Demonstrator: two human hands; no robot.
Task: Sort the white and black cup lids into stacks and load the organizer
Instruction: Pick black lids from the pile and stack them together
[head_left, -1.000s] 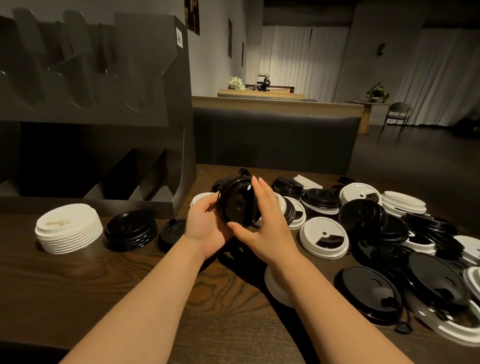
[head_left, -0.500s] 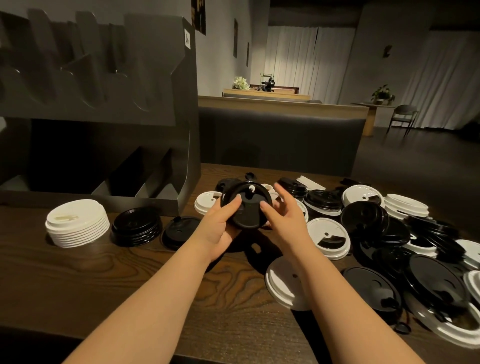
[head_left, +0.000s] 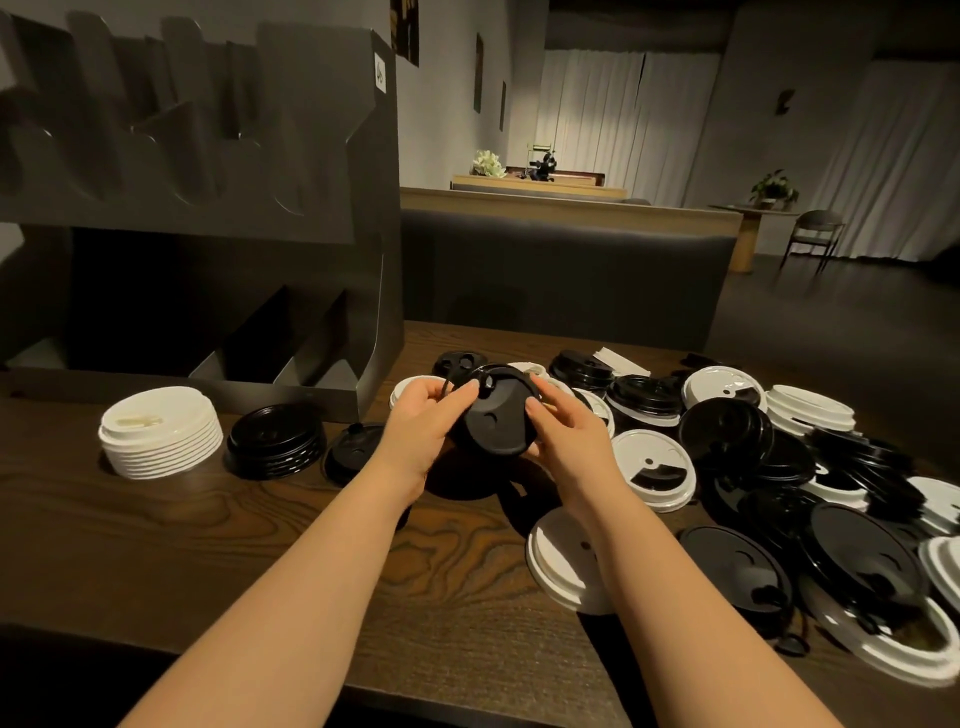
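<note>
Gripping one black lid (head_left: 496, 423) between both hands, left hand (head_left: 423, 421) and right hand (head_left: 563, 434) hold it above the bench (head_left: 260, 545). Sorting seems underway; next it likely joins the black stack (head_left: 275, 441) beside the white stack (head_left: 161, 431), squarely seated.

A black lid (head_left: 496, 422) was held tilted above the surface; white stack (head_left: 160, 430) and black stack (head_left: 275, 440) stood before the organizer (head_left: 208, 208).

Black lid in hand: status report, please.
Both hands, left and right, grip black lid above table. Black stack unobstructed. Organizer unloaded.
</note>
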